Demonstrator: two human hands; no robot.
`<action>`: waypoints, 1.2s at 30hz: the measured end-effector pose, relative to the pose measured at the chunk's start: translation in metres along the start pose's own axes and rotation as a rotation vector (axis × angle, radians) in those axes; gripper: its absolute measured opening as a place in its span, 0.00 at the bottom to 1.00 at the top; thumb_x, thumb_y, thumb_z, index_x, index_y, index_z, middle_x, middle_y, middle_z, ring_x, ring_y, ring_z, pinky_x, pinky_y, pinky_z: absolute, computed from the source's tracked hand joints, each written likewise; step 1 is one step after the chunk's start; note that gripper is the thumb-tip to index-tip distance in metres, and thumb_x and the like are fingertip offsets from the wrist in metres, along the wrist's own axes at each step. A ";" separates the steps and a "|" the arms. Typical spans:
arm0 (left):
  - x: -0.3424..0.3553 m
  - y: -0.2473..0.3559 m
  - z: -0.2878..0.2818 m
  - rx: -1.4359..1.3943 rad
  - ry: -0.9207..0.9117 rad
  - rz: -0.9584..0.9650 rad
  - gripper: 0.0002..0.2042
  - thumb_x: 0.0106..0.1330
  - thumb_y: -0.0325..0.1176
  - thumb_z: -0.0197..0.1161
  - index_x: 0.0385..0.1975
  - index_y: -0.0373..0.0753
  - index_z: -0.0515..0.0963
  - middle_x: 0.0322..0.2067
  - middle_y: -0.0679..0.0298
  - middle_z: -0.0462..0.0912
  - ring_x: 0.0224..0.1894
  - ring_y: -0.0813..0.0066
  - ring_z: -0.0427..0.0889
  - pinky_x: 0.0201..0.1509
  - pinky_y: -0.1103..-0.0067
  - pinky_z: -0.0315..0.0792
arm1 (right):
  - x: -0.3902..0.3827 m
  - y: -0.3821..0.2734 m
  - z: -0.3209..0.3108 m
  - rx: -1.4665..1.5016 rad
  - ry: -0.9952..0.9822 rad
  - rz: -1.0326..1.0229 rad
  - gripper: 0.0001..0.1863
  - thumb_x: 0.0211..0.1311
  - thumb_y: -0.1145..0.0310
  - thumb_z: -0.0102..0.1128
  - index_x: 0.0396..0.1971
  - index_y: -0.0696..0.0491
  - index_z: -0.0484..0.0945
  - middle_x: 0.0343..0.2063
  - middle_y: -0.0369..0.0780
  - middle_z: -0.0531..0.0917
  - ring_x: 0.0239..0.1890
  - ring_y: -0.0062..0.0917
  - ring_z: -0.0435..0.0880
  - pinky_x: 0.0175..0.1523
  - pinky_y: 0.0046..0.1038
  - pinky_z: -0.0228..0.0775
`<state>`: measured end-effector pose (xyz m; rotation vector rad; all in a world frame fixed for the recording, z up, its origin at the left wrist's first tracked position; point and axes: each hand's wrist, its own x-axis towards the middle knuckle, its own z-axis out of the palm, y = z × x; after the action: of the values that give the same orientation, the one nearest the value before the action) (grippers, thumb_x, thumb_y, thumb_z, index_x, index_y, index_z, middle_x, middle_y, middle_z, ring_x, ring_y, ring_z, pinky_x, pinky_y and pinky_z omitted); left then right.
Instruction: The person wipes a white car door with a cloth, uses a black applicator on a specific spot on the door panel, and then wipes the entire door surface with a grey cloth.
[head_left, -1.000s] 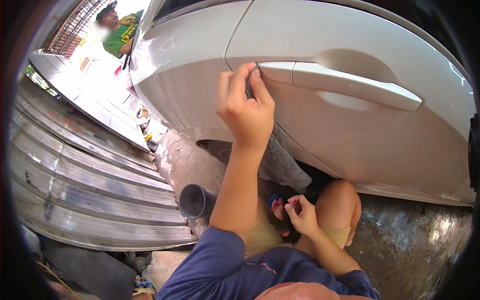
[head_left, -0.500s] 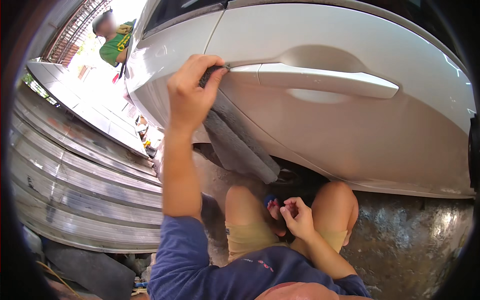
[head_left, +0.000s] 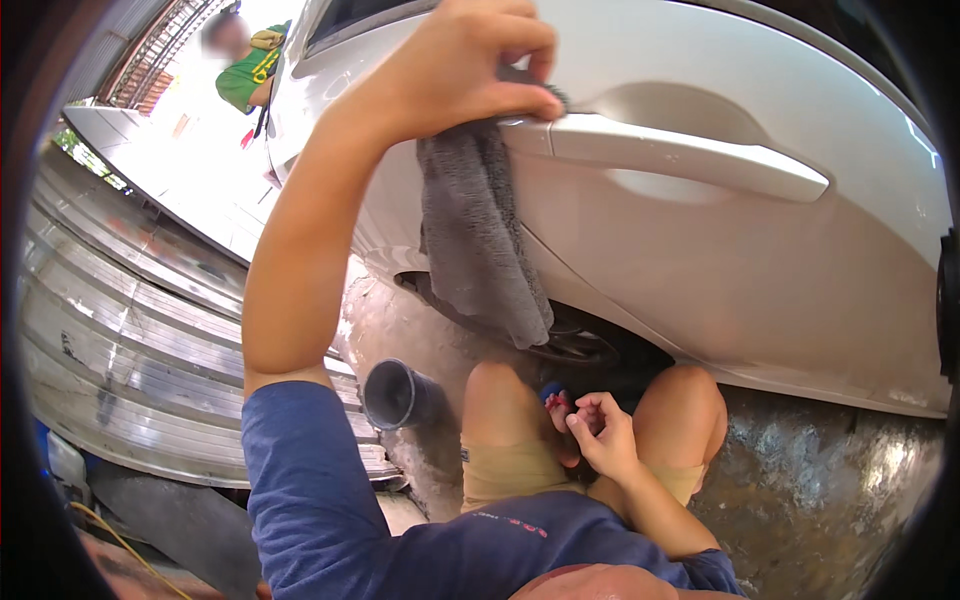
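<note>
A white car door (head_left: 760, 280) fills much of the upper view, with a long pale handle (head_left: 685, 155) across it. My left hand (head_left: 475, 75) is closed on a grey plush cloth (head_left: 475, 230) at the handle's left end, its fingertips bent round a bunched edge. The rest of the cloth hangs down the body panel toward the wheel (head_left: 580, 345). Low between my bent knees, my right hand (head_left: 605, 440) has loosely curled fingers with small gaps and nothing visible in them, near my sandalled foot (head_left: 558, 408).
A dark bucket (head_left: 395, 395) stands on the wet concrete floor (head_left: 800, 480) left of my knees. Corrugated metal sheets (head_left: 140, 330) run along the left side. A person in a green shirt (head_left: 245, 80) is beyond the car's left end at the upper left.
My left hand and the cloth have moved up and rightward compared with half a second ago, and the cloth now hangs more vertically. My right hand stays between my knees.
</note>
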<state>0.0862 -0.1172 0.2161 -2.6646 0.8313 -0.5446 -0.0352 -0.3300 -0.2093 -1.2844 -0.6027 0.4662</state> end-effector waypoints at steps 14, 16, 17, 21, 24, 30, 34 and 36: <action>-0.083 0.011 -0.012 -0.087 0.343 -0.335 0.12 0.63 0.35 0.76 0.34 0.32 0.82 0.33 0.62 0.83 0.34 0.73 0.81 0.41 0.78 0.74 | 0.000 0.016 -0.010 -0.028 0.131 0.143 0.13 0.67 0.72 0.69 0.46 0.59 0.77 0.30 0.32 0.81 0.31 0.11 0.76 0.38 0.17 0.72; -0.110 0.019 0.005 -0.065 0.588 -0.488 0.10 0.64 0.32 0.75 0.33 0.33 0.83 0.30 0.60 0.84 0.29 0.69 0.82 0.36 0.76 0.75 | 0.002 0.018 -0.011 -0.042 0.131 0.175 0.13 0.66 0.72 0.69 0.46 0.59 0.77 0.30 0.32 0.81 0.31 0.11 0.76 0.38 0.18 0.72; -0.115 0.025 0.018 -0.049 0.710 -0.609 0.09 0.64 0.32 0.75 0.34 0.33 0.83 0.30 0.60 0.84 0.31 0.68 0.83 0.37 0.76 0.76 | 0.003 0.018 -0.010 -0.068 0.118 0.153 0.13 0.66 0.72 0.68 0.46 0.60 0.77 0.30 0.32 0.80 0.30 0.11 0.76 0.37 0.18 0.72; -0.086 0.051 0.081 0.105 0.898 -0.688 0.07 0.65 0.30 0.73 0.35 0.33 0.84 0.31 0.59 0.84 0.32 0.68 0.83 0.37 0.76 0.76 | 0.007 0.012 -0.003 -0.149 0.076 0.143 0.13 0.66 0.72 0.68 0.45 0.59 0.77 0.27 0.34 0.81 0.28 0.12 0.77 0.35 0.20 0.73; -0.060 0.071 0.105 -0.013 0.949 -0.558 0.06 0.66 0.28 0.72 0.37 0.34 0.85 0.33 0.57 0.84 0.33 0.64 0.83 0.37 0.74 0.77 | 0.005 0.007 -0.006 -0.516 0.010 -0.230 0.13 0.65 0.72 0.69 0.45 0.59 0.77 0.25 0.35 0.82 0.26 0.15 0.78 0.34 0.22 0.73; -0.042 0.063 0.065 -0.244 0.615 -0.441 0.08 0.64 0.29 0.73 0.41 0.35 0.87 0.35 0.56 0.88 0.37 0.65 0.87 0.43 0.74 0.77 | -0.006 0.018 -0.026 -0.477 0.170 -0.055 0.15 0.63 0.72 0.70 0.46 0.58 0.77 0.24 0.35 0.82 0.25 0.15 0.78 0.34 0.22 0.73; -0.020 0.052 0.034 -0.277 0.309 -0.305 0.07 0.62 0.26 0.72 0.37 0.33 0.85 0.31 0.54 0.87 0.36 0.63 0.88 0.40 0.72 0.77 | -0.005 0.031 -0.032 -0.268 0.238 0.169 0.15 0.63 0.71 0.70 0.46 0.58 0.76 0.25 0.35 0.82 0.24 0.16 0.78 0.34 0.23 0.73; -0.010 0.055 0.028 -0.188 0.214 -0.250 0.06 0.62 0.25 0.70 0.37 0.33 0.84 0.31 0.54 0.87 0.35 0.60 0.87 0.40 0.71 0.77 | -0.005 0.033 -0.033 -0.408 0.155 -0.005 0.15 0.63 0.71 0.70 0.47 0.58 0.76 0.25 0.36 0.82 0.24 0.17 0.78 0.33 0.23 0.73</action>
<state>0.0646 -0.1502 0.1675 -2.9432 0.6342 -0.8640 -0.0167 -0.3502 -0.2481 -1.6888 -0.5872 0.2409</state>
